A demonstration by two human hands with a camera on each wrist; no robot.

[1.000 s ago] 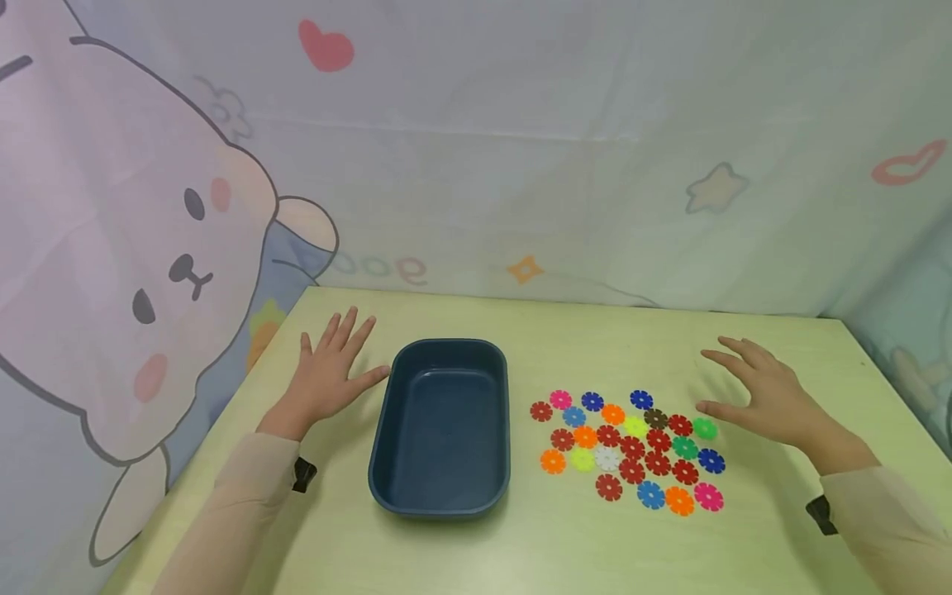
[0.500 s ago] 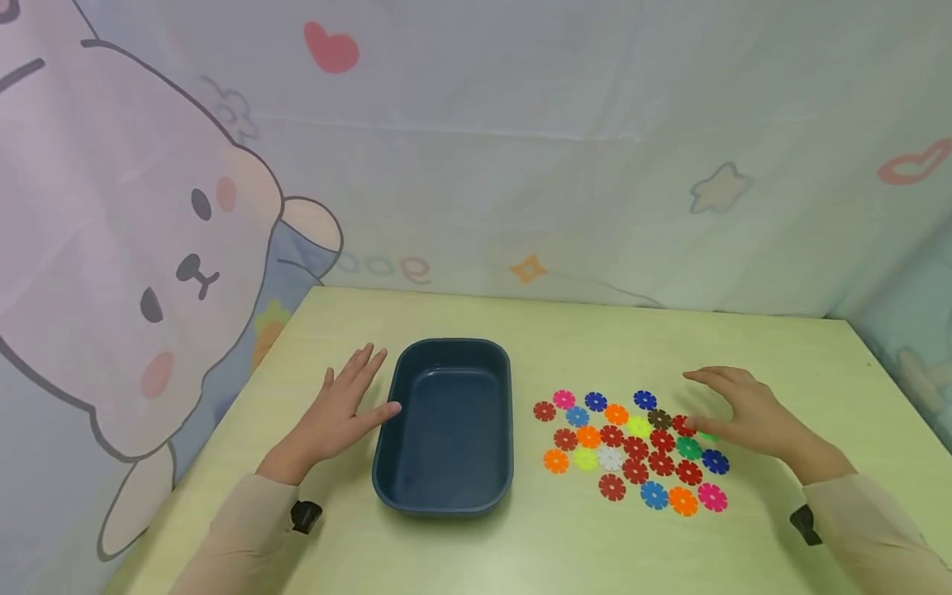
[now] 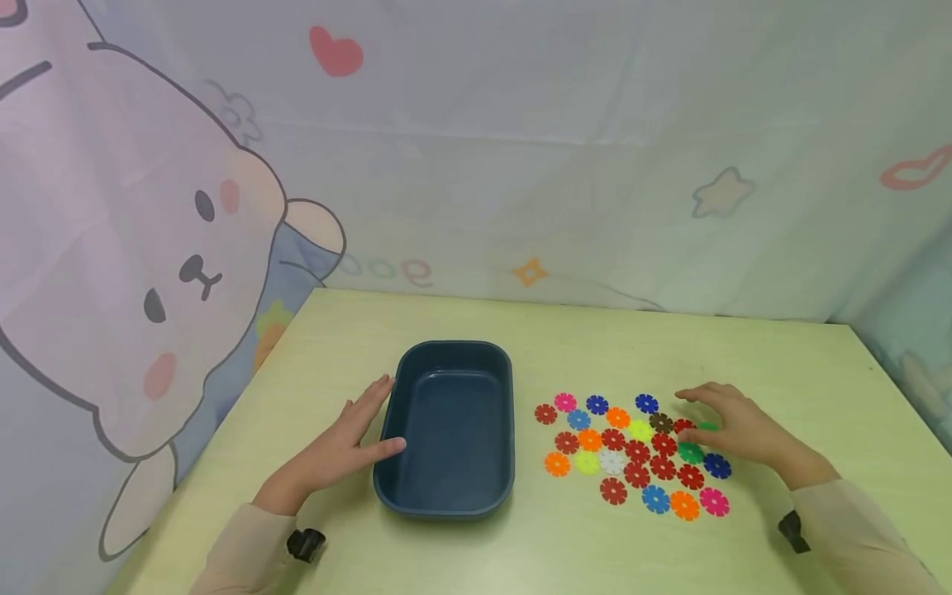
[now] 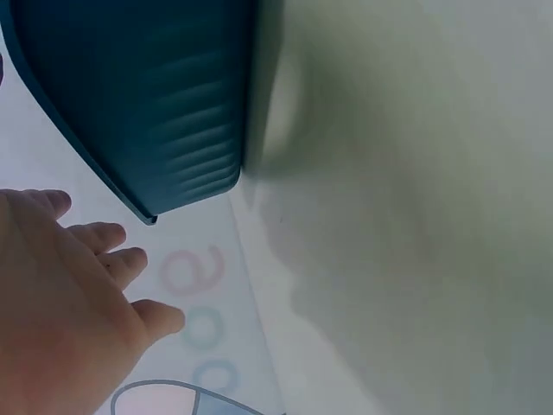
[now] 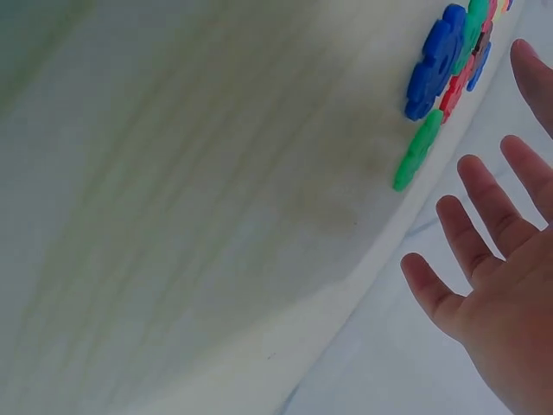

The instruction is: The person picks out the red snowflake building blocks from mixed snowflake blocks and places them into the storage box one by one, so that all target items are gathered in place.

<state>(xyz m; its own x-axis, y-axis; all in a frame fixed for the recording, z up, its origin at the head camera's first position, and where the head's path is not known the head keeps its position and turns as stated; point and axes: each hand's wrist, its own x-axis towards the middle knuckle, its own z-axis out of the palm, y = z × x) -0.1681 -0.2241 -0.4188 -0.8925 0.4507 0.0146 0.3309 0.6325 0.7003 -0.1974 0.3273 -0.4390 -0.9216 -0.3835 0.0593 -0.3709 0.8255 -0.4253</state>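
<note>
A dark blue rectangular tray (image 3: 449, 450) with nothing in it sits on the table, left of several colourful notched plastic discs (image 3: 637, 451). My left hand (image 3: 338, 450) is at the tray's left side, fingers extended and the thumb overlapping the rim in the head view. In the left wrist view, a gap shows between that hand (image 4: 65, 316) and the tray wall (image 4: 186, 104). Over the right side of the discs hovers my right hand (image 3: 744, 428), thumb and fingers spread apart, holding nothing. The right wrist view shows its fingers raised beyond a green disc (image 5: 418, 151) and a blue disc (image 5: 436, 65).
The pale yellow-green table (image 3: 550, 549) ends at the back against a hanging cloth (image 3: 521, 165) printed with a bear, hearts and stars. A black wrist strap piece (image 3: 306, 545) shows under the left sleeve, and another (image 3: 793, 531) under the right.
My left hand has come down and nearer to the tray's left side. My right hand has moved left and lower over the discs. Tray and discs lie as before.
</note>
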